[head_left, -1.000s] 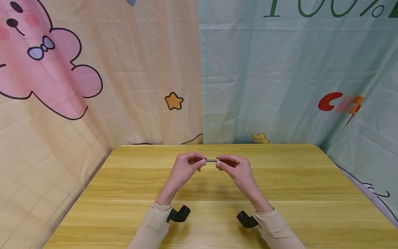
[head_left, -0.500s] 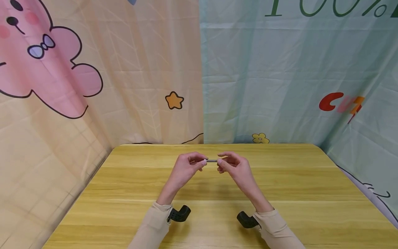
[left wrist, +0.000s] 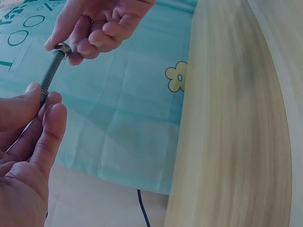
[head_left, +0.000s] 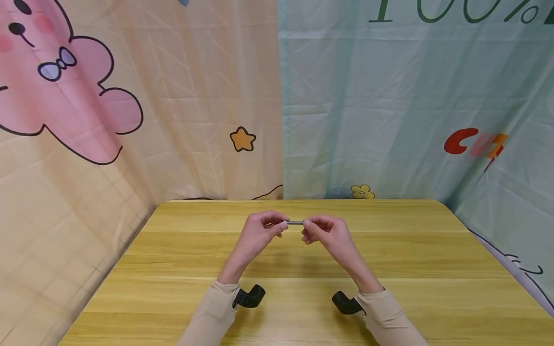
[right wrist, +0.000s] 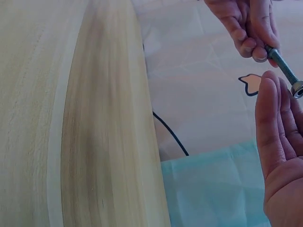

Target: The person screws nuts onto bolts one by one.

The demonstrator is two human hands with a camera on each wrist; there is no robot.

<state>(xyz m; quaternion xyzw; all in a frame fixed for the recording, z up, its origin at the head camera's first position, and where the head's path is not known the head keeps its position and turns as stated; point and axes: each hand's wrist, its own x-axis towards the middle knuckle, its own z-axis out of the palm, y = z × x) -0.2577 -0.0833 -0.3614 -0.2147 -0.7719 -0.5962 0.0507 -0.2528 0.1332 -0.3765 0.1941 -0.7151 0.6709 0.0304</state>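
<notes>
A threaded metal bolt (head_left: 295, 223) is held level between the two hands, above the table. My left hand (head_left: 261, 230) pinches one end of it between thumb and fingers, which hide that end. At the other end sits a shiny nut (left wrist: 62, 48), with the bare thread (left wrist: 51, 71) showing between the hands. My right hand (head_left: 326, 231) has thumb and forefinger at the nut, pinching it. In the right wrist view, the nut (right wrist: 297, 89) lies against the right hand's fingers (right wrist: 268, 109), and its thumb is out of sight.
A wooden table (head_left: 298, 298) lies under both hands. Printed curtains (head_left: 207, 96) hang behind it and along both sides. A black wrist mount (head_left: 250, 296) is strapped to the left sleeve, and another black mount (head_left: 345, 302) to the right one.
The right forefinger was raised off the nut half a second ago and is now back down against it. The right wrist has shifted slightly right; the left hand has stayed nearly still.
</notes>
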